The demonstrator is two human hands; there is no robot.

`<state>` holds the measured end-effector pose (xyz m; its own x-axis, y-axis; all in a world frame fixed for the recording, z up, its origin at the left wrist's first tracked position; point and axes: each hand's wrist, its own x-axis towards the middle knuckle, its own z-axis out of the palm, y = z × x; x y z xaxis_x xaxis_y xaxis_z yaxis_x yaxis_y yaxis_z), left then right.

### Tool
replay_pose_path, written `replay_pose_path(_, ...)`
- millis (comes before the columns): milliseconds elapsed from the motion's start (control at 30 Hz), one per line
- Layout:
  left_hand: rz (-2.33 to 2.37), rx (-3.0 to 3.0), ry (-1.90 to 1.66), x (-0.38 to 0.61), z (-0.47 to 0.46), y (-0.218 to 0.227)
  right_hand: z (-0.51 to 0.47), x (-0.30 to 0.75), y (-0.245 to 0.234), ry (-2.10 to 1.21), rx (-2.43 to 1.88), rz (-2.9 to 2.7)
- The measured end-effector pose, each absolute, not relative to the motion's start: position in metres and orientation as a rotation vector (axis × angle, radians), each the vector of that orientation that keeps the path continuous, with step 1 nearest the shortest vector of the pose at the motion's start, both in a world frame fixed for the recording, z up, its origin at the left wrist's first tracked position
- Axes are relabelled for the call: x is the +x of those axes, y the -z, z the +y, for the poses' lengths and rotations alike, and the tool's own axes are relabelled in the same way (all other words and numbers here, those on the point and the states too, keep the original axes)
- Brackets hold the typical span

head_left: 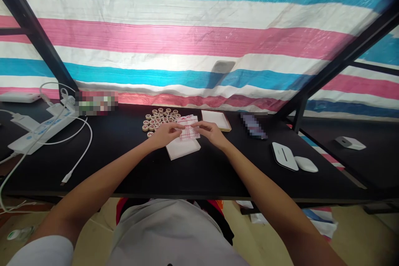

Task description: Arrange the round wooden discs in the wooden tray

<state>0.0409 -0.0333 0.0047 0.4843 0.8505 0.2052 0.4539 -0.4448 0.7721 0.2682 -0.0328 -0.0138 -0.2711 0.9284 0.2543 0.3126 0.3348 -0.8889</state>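
Observation:
A folded white sheet with red grid lines (188, 134), looking like a paper xiangqi board, is held between my hands. My left hand (165, 135) pinches its left edge, and my right hand (213, 132) has thumb and fingers closed on the right edge. Below the sheet lies a shallow white box half (183, 150), partly covered by it. The other box half (216, 119), white inside with a brownish rim, rests on the desk behind my right hand. Round wooden xiangqi pieces (152, 122) are clustered beyond my left hand, some hidden behind it and the sheet.
On the left, a white power strip (46, 131) and a loose white cable (91, 141) lie on the black desk (124, 178). A blurred phone-like object (253, 125), a white flat device (284, 156) and a white rounded case (306, 164) are on the right. Striped sheeting (187, 41) hangs behind.

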Motion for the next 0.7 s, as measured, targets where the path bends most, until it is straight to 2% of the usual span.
replay_pose_path(167,1.093,2.476,-0.748,0.039,-0.033,0.001,-0.027,0.274,0.018,-0.836,-1.096,-1.709)
replay_pose_path(300,1.102,2.868,-0.57,0.037,-0.035,0.004,-0.021,0.277,0.021,-0.767,-1.132,-1.564)
replay_pose_path(533,1.051,2.971,-0.185,0.035,-0.032,0.008,-0.009,0.283,0.031,-0.727,-1.293,-1.486)
replay_pose_path(700,1.019,3.0,-0.14,0.035,-0.029,0.008,-0.005,0.284,0.039,-0.578,-1.452,-1.668)
